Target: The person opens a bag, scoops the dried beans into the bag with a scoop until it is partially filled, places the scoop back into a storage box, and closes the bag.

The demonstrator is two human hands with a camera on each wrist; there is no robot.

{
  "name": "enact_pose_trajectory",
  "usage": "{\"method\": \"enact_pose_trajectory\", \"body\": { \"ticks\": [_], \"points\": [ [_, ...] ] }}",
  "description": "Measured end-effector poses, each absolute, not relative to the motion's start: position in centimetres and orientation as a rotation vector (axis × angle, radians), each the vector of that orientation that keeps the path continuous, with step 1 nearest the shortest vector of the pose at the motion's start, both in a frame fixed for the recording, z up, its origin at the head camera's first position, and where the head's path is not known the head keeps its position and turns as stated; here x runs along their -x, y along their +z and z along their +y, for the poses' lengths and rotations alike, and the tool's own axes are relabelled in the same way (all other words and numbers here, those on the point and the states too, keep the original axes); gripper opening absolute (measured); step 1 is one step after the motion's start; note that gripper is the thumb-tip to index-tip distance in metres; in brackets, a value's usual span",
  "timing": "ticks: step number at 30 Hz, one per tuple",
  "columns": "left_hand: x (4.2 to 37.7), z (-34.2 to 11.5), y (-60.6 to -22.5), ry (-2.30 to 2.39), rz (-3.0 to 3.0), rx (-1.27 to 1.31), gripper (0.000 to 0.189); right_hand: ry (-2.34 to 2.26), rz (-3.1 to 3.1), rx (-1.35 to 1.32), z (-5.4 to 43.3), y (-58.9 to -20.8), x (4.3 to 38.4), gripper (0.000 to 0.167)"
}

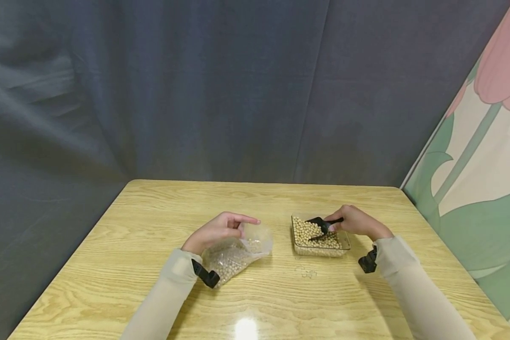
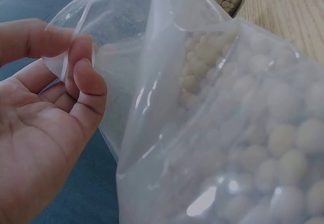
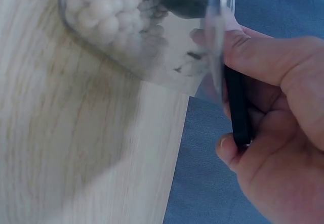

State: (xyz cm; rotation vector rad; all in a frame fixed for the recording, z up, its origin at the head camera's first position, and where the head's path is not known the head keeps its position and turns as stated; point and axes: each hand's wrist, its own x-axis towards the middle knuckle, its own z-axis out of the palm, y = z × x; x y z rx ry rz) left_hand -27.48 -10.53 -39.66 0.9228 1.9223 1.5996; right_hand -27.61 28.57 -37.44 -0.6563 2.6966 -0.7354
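Observation:
A clear plastic bag (image 1: 228,259) partly filled with pale round beans lies on the table. My left hand (image 1: 216,230) pinches its open mouth between thumb and fingers; in the left wrist view the bag's rim (image 2: 76,37) passes between them. To the right stands a clear rectangular container (image 1: 323,252) of yellowish beans (image 1: 303,230). My right hand (image 1: 353,221) grips the handle of a black scoop (image 1: 320,225), whose head sits among the beans. From the right wrist view, the black handle (image 3: 237,105) lies within the curled fingers, beside the container's wall.
The wooden table (image 1: 174,203) ends at a dark curtain (image 1: 221,94) behind. A flower-patterned panel (image 1: 484,226) stands along the right side. Small faint marks (image 1: 308,273) show on the tabletop in front of the container.

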Motion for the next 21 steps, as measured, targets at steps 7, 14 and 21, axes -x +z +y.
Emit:
{"method": "enact_pose_trajectory", "body": {
  "ticks": [7,14,21],
  "points": [
    [27.5,-10.5,-39.7,1.602,1.923,-0.92,0.045,-0.718,2.671,0.672,28.4,-37.9,27.6,0.038],
    [27.5,-10.5,-39.8,1.594,1.938,-0.916,0.045,-0.754,2.662,0.746,28.9,-38.7,27.7,0.04],
    [27.5,-10.4,-39.6,1.611,1.916,-0.946,0.045,-0.774,2.653,0.772,29.3,-38.8,27.8,0.04]
  ]
}}
